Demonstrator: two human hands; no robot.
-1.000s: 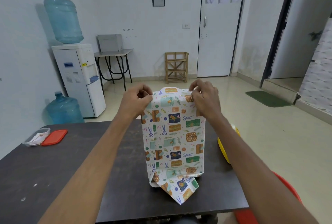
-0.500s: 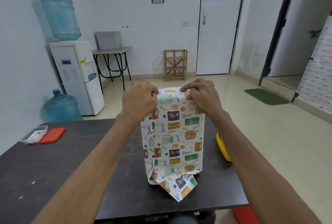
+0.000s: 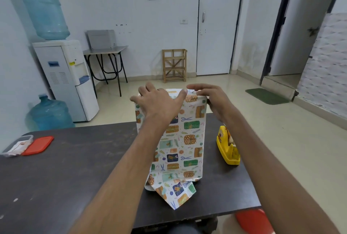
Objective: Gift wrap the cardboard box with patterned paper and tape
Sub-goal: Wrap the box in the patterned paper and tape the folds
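Cardboard box [image 3: 180,140], paper-wrapped, stood upright on the table [image 3: 75,158]; left hand [image 3: 159,103] and right hand [image 3: 210,98] pressed flat, fingers straight, on its top fold, which probably wanted firm, even pressure before reaching right for the tape dispenser [image 3: 228,147].

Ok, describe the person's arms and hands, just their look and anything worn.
The left hand and right hand are bare: no gloves, rings or watch show. The left forearm and right forearm are bare too, with no sleeve, band or marking in view down to the frame's edge.
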